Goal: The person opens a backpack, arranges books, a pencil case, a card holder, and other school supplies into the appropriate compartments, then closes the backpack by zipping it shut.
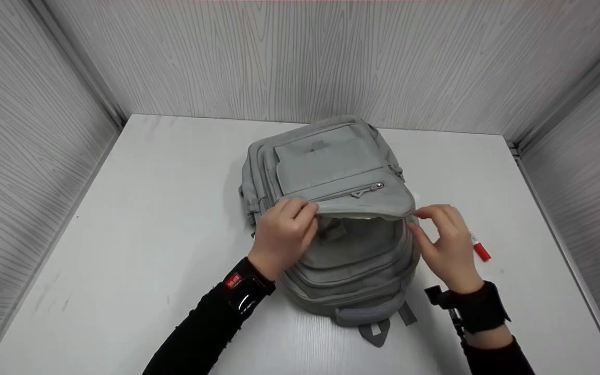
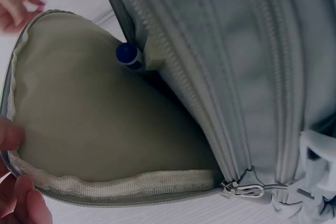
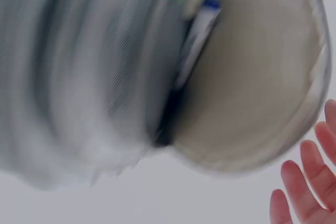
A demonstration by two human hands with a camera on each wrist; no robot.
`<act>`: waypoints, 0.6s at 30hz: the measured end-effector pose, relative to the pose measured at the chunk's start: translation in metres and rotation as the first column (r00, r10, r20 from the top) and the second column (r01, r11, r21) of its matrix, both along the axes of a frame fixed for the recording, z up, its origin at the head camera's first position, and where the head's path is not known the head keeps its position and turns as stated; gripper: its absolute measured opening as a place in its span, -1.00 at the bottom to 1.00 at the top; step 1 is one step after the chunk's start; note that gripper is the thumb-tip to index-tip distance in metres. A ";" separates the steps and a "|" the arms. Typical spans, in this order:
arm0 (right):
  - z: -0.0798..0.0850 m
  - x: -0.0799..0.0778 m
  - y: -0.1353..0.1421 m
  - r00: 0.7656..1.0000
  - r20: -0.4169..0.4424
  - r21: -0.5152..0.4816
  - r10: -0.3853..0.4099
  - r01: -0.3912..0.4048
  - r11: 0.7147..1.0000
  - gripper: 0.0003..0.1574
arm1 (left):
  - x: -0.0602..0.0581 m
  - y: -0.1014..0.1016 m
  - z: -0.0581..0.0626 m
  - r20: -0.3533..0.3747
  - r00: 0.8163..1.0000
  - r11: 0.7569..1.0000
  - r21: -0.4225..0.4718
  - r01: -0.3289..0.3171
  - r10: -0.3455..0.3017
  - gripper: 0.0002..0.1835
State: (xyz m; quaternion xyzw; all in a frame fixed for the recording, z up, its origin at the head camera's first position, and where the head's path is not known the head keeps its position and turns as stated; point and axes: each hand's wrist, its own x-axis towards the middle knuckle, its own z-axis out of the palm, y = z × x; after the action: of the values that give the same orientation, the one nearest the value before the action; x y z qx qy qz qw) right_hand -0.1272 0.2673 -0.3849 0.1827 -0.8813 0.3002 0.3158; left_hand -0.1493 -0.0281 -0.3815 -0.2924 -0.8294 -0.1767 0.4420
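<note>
A grey backpack [image 1: 331,156] lies on the white table, its front pocket unzipped and the pocket flap [image 2: 94,103] folded outward. My left hand [image 1: 287,232] pinches the flap's edge between thumb and fingers. At the flap's right corner is my right hand [image 1: 448,245], thumb and fingers apart; in the right wrist view its fingers [image 3: 310,174] are spread, clear of the fabric. Inside the pocket sits a blue-capped white marker [image 3: 197,48]. Beside it is a pale blocky item [image 2: 154,53], whose kind I cannot tell.
A marker with a red cap [image 1: 480,251] lies on the table [image 1: 149,208], just right of my right hand. Grey wood-grain panels [image 1: 300,62] stand at the back and both sides. The backpack's handle loop [image 1: 375,336] points toward the front edge.
</note>
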 end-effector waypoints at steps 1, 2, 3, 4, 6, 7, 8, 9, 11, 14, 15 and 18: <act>-0.003 0.000 0.010 0.999 0.025 0.011 -0.042 0.041 0.999 -0.73 | -0.001 0.000 0.001 0.010 1.000 1.000 0.014 0.000 0.000 -0.84; -0.007 0.000 0.021 0.995 0.058 0.022 -0.087 0.086 0.996 -0.72 | -0.002 -0.001 0.002 0.025 1.000 1.000 0.030 -0.001 0.000 -0.85; -0.011 0.000 0.033 0.986 0.101 0.041 -0.135 0.131 0.991 -0.71 | -0.003 -0.001 0.002 0.038 0.999 0.999 0.047 -0.003 0.001 -0.86; -0.015 0.000 0.045 0.972 0.147 0.057 -0.182 0.176 0.983 -0.70 | -0.005 -0.001 0.003 0.052 0.999 0.998 0.064 -0.005 0.002 -0.87; -0.023 0.002 0.071 0.919 0.276 0.125 -0.281 0.256 0.959 -0.66 | -0.006 -0.001 0.004 0.078 0.997 0.996 0.092 -0.017 0.010 -0.88; -0.027 0.002 0.085 0.881 0.344 0.169 -0.324 0.281 0.945 -0.62 | -0.007 -0.001 0.004 0.092 0.996 0.994 0.103 -0.024 0.014 -0.88; -0.031 0.003 0.098 0.837 0.412 0.218 -0.361 0.294 0.931 -0.58 | -0.007 -0.001 0.005 0.106 0.994 0.993 0.112 -0.028 0.016 -0.88; -0.036 0.004 0.111 0.790 0.473 0.272 -0.390 0.290 0.918 -0.53 | -0.007 -0.002 0.005 0.118 0.993 0.992 0.119 -0.030 0.016 -0.87; -0.043 0.006 0.135 0.687 0.584 0.363 -0.432 0.255 0.896 -0.43 | -0.006 -0.003 0.007 0.147 0.989 0.991 0.128 -0.030 0.011 -0.87; -0.053 0.007 0.162 0.569 0.688 0.424 -0.451 0.190 0.886 -0.35 | -0.005 -0.004 0.008 0.184 0.983 0.990 0.137 -0.027 0.001 -0.87; -0.055 0.007 0.168 0.536 0.713 0.433 -0.452 0.170 0.885 -0.34 | -0.005 -0.004 0.009 0.192 0.981 0.990 0.140 -0.027 -0.001 -0.87; -0.060 0.006 0.179 0.466 0.765 0.435 -0.444 0.135 0.890 -0.36 | -0.006 -0.005 0.009 0.211 0.977 0.988 0.152 -0.027 -0.006 -0.87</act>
State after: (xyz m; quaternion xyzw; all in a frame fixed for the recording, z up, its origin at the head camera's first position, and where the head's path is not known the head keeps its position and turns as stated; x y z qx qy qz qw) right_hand -0.1216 0.4465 -0.4447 -0.0939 -0.9745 0.1474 -0.1410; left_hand -0.1551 -0.0334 -0.3729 -0.2325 -0.8571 -0.2678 0.3736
